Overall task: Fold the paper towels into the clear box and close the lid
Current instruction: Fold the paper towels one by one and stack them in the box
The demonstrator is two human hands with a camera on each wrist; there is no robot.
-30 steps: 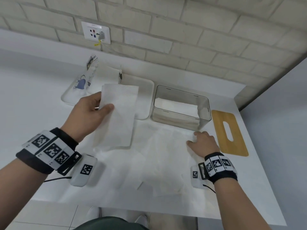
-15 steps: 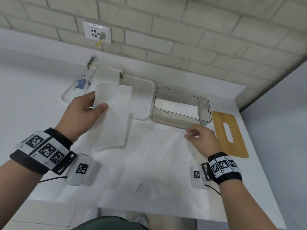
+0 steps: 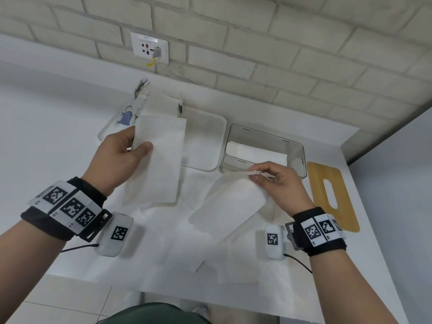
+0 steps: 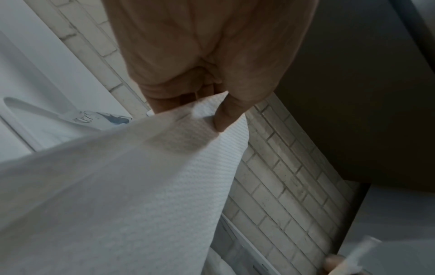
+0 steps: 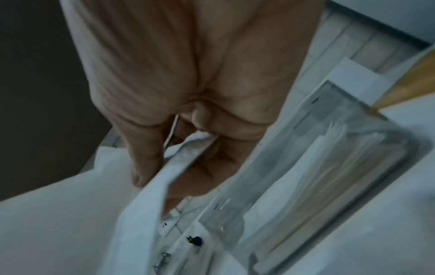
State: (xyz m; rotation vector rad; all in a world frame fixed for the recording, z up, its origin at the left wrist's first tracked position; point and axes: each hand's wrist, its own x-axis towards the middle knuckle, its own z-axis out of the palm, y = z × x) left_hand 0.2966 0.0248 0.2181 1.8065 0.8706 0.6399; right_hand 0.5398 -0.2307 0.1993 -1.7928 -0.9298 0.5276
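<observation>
Overhead, two hands work over a white table (image 3: pixel 58 141) set against a pale brick wall. The left hand (image 3: pixel 117 160) pinches one folded towel (image 3: pixel 156 164) near its top left corner, thumb on the front face, fingers behind; the sheet hangs as a flat rectangle, its surface finely embossed. The right hand (image 3: pixel 280 183) pinches the edge of a second towel (image 3: pixel 229 206), which sags in a soft curve down to the table. More loose white sheets (image 3: pixel 163 242) lie spread over the near half of the table; their count cannot be told. One clear box (image 3: pixel 264 150), rectangular with rounded corners, stands toward the far right of the table, open, with a stack of folded towels inside. One wooden lid (image 3: pixel 332 195), flat with an oblong slot, lies just right of the box by the right edge. One white tray (image 3: pixel 203 141) sits left of the box, and an opened plastic pack (image 3: pixel 138 106) with printed figures lies at the tray's far left. A wall socket (image 3: pixel 149 46) carries one plug.

From the left wrist, the left hand (image 4: pixel 207 61) has its thumb pressed on the towel (image 4: pixel 141 186), grip clamped on it; the dimpled weave shows clearly.

From the right wrist, which is blurred, the right hand (image 5: pixel 188 83) clamps thumb and fingers on the thin layered edge of its towel (image 5: pixel 132 214). The box (image 5: pixel 317 167) lies beyond the fingers, with layered sheets inside.
</observation>
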